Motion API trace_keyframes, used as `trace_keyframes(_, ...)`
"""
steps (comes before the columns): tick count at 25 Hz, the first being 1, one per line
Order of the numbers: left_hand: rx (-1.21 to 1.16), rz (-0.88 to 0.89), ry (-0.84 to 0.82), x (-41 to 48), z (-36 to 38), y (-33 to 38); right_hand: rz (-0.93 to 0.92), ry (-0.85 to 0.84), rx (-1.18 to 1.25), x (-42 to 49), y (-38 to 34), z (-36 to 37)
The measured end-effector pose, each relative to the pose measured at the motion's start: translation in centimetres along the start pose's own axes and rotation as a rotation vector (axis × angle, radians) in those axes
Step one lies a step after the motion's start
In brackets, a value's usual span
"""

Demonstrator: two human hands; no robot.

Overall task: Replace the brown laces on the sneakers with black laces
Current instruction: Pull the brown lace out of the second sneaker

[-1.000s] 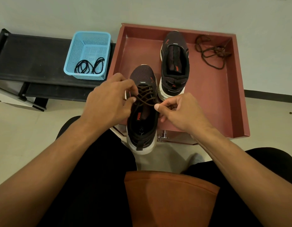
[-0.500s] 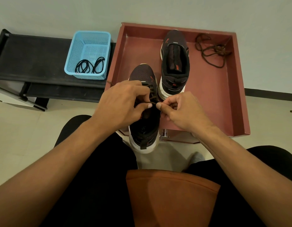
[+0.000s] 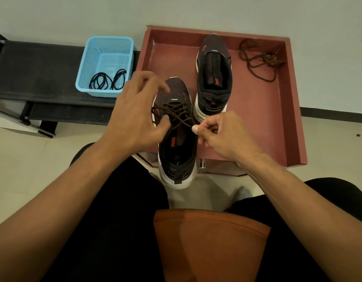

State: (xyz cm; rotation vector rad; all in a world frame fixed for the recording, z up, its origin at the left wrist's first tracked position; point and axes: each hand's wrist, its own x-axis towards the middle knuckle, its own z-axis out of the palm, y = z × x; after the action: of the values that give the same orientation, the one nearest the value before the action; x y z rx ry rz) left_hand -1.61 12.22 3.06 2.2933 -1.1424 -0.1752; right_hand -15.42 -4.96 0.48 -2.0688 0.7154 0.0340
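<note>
Between the hands, the brown lace (image 3: 176, 115) on the near sneaker (image 3: 177, 159) is pinched by the right hand (image 3: 225, 137), the left hand (image 3: 135, 110) spread and gripping nothing, so 1 tug may drag the unheld shoe off the tray (image 3: 267, 110).

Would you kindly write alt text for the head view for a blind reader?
The right hand pinches the brown lace on the near sneaker; the left hand spreads over it. The far sneaker sits laceless in a red tray near a loose brown lace; black laces wait in a blue basket.
</note>
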Motion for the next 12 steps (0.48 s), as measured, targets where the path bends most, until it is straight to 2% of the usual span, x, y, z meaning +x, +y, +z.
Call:
trace_keyframes(3,0.338,0.205,-0.139,-0.4,0.6,1.4,-0.02,0.01,-0.021,0.0,0.0,0.0)
trace_keyframes(6,0.438,0.256,-0.085,0.4,1.0,1.5,-0.032,0.014,-0.037,0.1,0.1,0.0)
trace_keyframes(9,0.271,0.233,-0.022,0.7,1.4,1.1,-0.031,0.007,-0.036,0.1,0.1,-0.1)
trace_keyframes(12,-0.043,0.008,0.075,0.7,1.2,-0.2,-0.03,0.011,-0.028,0.3,0.3,-0.3)
